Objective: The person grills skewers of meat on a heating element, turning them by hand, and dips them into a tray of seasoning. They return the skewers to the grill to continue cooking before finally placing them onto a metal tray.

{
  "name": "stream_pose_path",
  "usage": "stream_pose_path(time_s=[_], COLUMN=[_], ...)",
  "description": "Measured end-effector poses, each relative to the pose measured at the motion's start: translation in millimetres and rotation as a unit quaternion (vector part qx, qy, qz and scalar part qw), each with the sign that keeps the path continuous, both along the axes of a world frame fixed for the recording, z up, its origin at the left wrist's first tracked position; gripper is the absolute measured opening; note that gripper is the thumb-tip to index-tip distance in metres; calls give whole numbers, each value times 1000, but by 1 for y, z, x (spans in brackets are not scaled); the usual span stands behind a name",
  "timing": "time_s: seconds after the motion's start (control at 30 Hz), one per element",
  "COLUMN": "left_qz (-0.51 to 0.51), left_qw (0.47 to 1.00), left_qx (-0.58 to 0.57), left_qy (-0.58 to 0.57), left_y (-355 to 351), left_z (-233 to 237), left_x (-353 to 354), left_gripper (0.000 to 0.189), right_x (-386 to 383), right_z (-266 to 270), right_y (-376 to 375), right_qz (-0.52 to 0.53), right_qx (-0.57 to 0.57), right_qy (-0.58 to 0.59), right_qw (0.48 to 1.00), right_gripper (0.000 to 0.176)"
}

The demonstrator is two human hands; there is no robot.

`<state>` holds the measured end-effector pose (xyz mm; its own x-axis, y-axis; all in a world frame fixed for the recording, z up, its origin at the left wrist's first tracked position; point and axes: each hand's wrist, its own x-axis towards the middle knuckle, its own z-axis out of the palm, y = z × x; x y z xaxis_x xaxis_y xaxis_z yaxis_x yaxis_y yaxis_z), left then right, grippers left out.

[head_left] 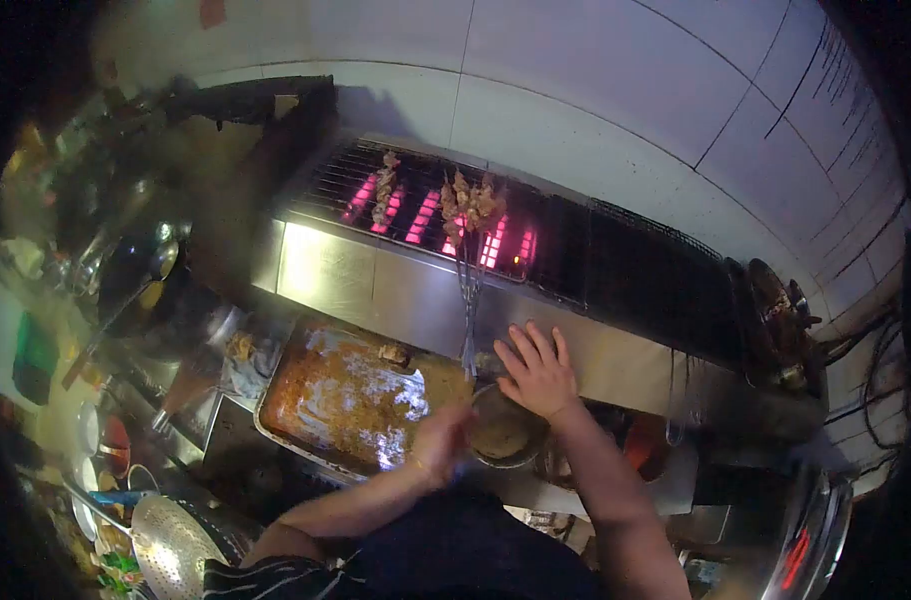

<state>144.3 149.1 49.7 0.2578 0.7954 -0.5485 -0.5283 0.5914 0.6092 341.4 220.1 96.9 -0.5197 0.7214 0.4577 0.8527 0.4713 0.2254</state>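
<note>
My right hand lies flat with fingers spread on the steel front ledge of the grill, just right of the skewer handles. Several meat skewers lie over the glowing pink coals, and another skewer lies further left. My left hand is curled at the left rim of a small metal bowl of brownish sauce, below my right hand. It appears to grip that rim, though the hand is blurred.
A greasy metal tray sits left of the bowl, with a meat piece at its far edge. A perforated strainer lies at lower left, dark pans stand on the left, and a pot stands at the grill's right end. White tiles are behind.
</note>
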Motion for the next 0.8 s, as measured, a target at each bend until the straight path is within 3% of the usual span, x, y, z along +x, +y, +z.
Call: stream_pose_path(time_s=[0.03,0.1,0.17,0.3,0.4,0.5,0.6,0.7,0.77,0.8], left_qz=[-134,-269,-273,-189,-153,-186,-201,-112,43,48], left_qw=[972,919,955,981,987,983,979,991,995,988], left_qx=[160,247,114,35,41,1,7,14,94,139], left_qy=[111,148,11,18,42,1,20,71,6,-39], left_y=[-22,-36,-40,-30,-40,-54,-57,-48,-18,5], left_z=[-25,-29,20,34,12,-11,-4,29,10,7], left_x=[-1,-6,0,-3,-3,-5,-2,-2,-15,-31], left_gripper=[22,18,17,18,14,21,19,19,22,24], right_x=[0,0,-1,-1,0,2,2,3,3,4], right_z=[0,0,4,1,-1,-4,-2,-2,-3,-2], right_y=[-1,0,-2,-3,-3,-2,-3,-3,-2,-2], right_qz=[-2,-4,-3,-3,-1,-2,2,8,18,22], right_qx=[0,-3,-6,-5,3,-10,-13,3,14,17], right_qy=[-1,0,0,3,8,1,10,10,18,20], right_qw=[1000,1000,1000,1000,1000,1000,1000,1000,1000,999], right_gripper=[58,58,58,56,57,58,58,56,55,55])
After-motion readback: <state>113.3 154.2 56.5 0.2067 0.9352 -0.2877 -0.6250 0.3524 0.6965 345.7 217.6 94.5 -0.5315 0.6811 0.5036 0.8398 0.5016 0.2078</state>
